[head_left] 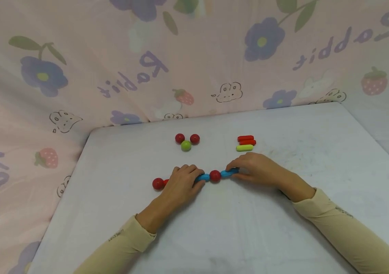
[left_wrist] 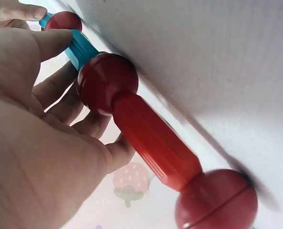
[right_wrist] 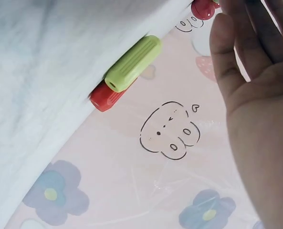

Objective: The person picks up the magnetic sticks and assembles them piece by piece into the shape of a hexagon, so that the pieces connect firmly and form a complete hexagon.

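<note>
A joined chain of balls and sticks lies across the table. Its left end is a red ball (head_left: 158,184), followed by a red stick (left_wrist: 155,140) and another red ball (left_wrist: 108,82), which the left hand hides from the head view. My left hand (head_left: 182,184) pinches the blue stick (head_left: 203,177) beyond that ball between thumb and fingers. A further red ball (head_left: 215,176) sits between this stick and a second blue stick (head_left: 228,173). My right hand (head_left: 257,169) pinches that second stick near its outer end, partly covering it.
Two loose red balls (head_left: 180,138) and a green ball (head_left: 185,145) cluster farther back on the white table (head_left: 112,160). To their right, two red sticks (head_left: 246,138) and a yellow-green stick (head_left: 244,148) lie side by side. A printed curtain (head_left: 194,61) hangs behind the table.
</note>
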Demonstrator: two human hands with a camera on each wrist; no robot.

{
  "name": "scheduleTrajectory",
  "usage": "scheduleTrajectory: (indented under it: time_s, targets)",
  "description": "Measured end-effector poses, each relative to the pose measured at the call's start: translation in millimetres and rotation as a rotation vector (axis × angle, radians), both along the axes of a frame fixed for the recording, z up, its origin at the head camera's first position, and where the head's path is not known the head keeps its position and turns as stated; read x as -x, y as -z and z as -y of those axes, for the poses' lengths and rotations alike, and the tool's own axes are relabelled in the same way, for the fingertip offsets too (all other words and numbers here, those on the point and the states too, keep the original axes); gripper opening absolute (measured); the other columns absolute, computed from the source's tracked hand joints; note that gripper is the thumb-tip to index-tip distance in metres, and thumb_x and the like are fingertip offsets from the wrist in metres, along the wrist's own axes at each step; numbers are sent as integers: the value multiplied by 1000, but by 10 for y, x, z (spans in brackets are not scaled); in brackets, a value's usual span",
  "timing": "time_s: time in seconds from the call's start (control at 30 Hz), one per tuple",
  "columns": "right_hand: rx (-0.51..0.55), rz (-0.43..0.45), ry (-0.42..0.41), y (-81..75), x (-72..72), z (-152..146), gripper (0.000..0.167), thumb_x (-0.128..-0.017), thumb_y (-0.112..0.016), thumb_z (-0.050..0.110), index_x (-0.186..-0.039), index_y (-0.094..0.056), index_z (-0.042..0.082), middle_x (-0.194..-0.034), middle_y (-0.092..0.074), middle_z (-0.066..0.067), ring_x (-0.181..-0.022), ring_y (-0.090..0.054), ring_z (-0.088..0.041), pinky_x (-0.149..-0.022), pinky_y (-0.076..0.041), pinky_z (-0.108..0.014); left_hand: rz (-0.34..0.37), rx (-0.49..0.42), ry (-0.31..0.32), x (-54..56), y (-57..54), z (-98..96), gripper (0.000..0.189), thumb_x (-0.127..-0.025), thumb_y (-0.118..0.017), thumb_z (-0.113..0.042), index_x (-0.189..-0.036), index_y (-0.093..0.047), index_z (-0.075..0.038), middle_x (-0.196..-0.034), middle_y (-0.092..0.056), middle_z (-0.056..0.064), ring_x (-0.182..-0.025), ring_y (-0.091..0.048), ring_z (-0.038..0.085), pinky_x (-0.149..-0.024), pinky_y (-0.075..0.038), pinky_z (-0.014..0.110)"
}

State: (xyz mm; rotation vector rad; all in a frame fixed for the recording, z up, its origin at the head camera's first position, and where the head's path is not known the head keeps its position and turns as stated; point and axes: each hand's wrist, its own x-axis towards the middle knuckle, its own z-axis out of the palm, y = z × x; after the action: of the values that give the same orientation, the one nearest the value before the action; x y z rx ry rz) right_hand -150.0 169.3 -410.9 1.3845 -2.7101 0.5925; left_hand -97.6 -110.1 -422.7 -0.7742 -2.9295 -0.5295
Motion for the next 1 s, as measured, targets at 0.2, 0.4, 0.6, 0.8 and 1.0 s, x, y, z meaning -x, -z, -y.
scheduleTrajectory:
  time_s: [0.2, 0.4, 0.6, 0.8, 1.0]
  targets:
    - [-21, 14, 10, -6, -11, 13, 28, -85, -79, 23, -113, -73, 21, -106, -74, 12, -99, -68, -9, -89, -56, -34, -6, 49, 8, -12, -32, -60, 37, -93, -70, -33, -125, -66, -14, -113, -70, 1, -103, -63, 20, -92, -48, 40]
    - [7, 47, -8, 4, -19, 37, 28, -86, -78, 20, -113, -72, 19, -107, -74, 10, -100, -68, -10, -90, -56, -34, -66, 180, 56, -6, -52, -152, 48, -94, -64, -44, -132, -61, -15, -120, -68, 1, -109, -63, 20, -96, -46, 43]
    - [-12, 56, -10, 11, -28, 84, 27, -88, -76, 22, -114, -71, 20, -109, -73, 10, -102, -67, -10, -92, -55, -34, -61, 181, 68, 25, -49, -192, 48, -94, -65, -45, -132, -61, -16, -119, -68, 1, -109, -62, 20, -96, -46, 42]
    - [23, 41, -7, -42, 90, 93, 22, -90, -74, 25, -111, -70, 23, -108, -71, 12, -103, -66, -9, -91, -55, -34, -44, 164, 71, 18, -27, -201, 44, -94, -65, -43, -128, -64, -15, -113, -69, 0, -102, -64, 18, -94, -47, 40]
    - [-13, -68, 17, 1, 354, 247, 16, -92, -71, 22, -108, -72, 19, -107, -71, 5, -103, -67, -16, -95, -54, -37, -29, 138, 56, 23, -19, -218, 44, -93, -66, -43, -127, -64, -15, -112, -68, 0, -102, -63, 17, -92, -49, 38]
